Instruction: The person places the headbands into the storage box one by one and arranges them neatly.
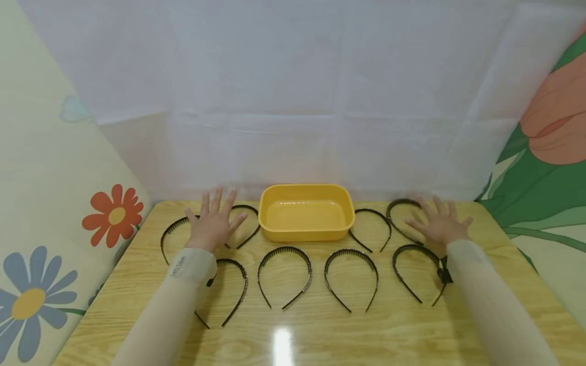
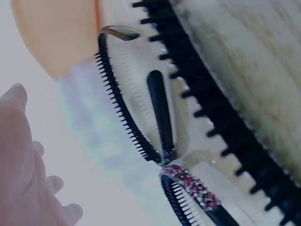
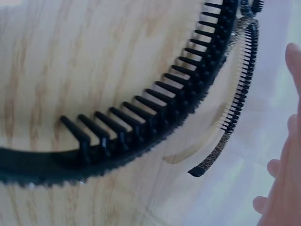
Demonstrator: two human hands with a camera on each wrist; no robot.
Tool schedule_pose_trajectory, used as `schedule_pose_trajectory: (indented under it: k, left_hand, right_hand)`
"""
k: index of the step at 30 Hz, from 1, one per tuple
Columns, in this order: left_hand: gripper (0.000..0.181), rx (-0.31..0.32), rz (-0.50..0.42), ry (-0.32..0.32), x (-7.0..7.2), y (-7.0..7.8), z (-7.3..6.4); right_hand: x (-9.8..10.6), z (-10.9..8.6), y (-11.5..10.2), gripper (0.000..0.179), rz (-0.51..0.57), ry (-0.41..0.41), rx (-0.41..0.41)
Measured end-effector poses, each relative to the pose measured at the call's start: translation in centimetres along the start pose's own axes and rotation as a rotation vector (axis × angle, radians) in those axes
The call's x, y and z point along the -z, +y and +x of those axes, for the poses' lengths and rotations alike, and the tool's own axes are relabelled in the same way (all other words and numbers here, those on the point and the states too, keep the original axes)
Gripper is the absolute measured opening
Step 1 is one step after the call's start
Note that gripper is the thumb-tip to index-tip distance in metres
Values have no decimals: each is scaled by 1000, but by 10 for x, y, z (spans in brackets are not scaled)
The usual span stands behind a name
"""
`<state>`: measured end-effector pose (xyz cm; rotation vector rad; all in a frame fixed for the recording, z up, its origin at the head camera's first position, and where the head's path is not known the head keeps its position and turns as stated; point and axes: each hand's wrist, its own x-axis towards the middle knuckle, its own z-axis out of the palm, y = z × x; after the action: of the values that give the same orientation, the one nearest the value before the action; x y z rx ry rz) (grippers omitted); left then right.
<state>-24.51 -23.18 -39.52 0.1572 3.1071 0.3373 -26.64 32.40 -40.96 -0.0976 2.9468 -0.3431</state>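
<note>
My left hand [image 1: 209, 230], fingers spread wide, is over the back-left headbands and holds nothing. My right hand [image 1: 440, 227] is likewise spread, beside the back-right headband [image 1: 397, 202]. Several black toothed headbands lie on the table in two rows; the front row includes a left one [image 1: 244, 277], two middle ones [image 1: 285, 249] and a right one with a black bow [image 1: 445, 270]. In the left wrist view, one headband [image 2: 190, 184] carries pink and silver stones. The right wrist view shows a toothed headband [image 3: 181, 103] close up. My forearms partly cover some headbands.
A yellow rectangular tub [image 1: 306, 236] with nothing in it stands at the back middle of the wooden table [image 1: 320, 335]. A white sheet [image 1: 293, 101] hangs behind. Flower-patterned walls [image 1: 46, 168] flank both sides.
</note>
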Motion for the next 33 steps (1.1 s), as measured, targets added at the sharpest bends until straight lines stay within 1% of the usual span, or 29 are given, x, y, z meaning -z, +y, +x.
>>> schedule_pose_trajectory:
  k: [3,6,8,12,17,20,22,24,27,30,33]
  left_hand:
    - [81,-28,-28,29,1,1,-3]
    - [80,-56,-33,48,2,6,-5]
    - [80,-65,-26,57,3,10,-7]
    - [80,-87,-25,77,3,17,-12]
    - [79,-118,-47,122,0,25,-17]
    - [80,-145,-36,149,-1,30,-19]
    - [80,-164,-20,160,-2,34,-20]
    - [80,-180,2,173,-3,37,-22]
    - [81,-202,15,183,-7,41,-24]
    - [82,-221,16,171,-13,46,-27]
    - [81,-233,22,159,-19,50,-30]
  right_hand:
    - [2,0,2,92,8,5,8]
    - [4,-1,5,90,38,35,14]
    - [4,-1,7,87,69,65,19]
    - [3,0,12,81,160,158,19]
    - [-3,0,23,75,325,231,-50]
    - [-6,-1,27,70,426,256,-104]
    - [-7,-3,29,68,478,257,-135]
    - [-8,-4,31,67,531,240,-167]
    - [-11,-5,34,66,563,217,-206]
    - [-15,-4,38,65,552,211,-225]
    - [-17,-1,39,62,513,223,-220]
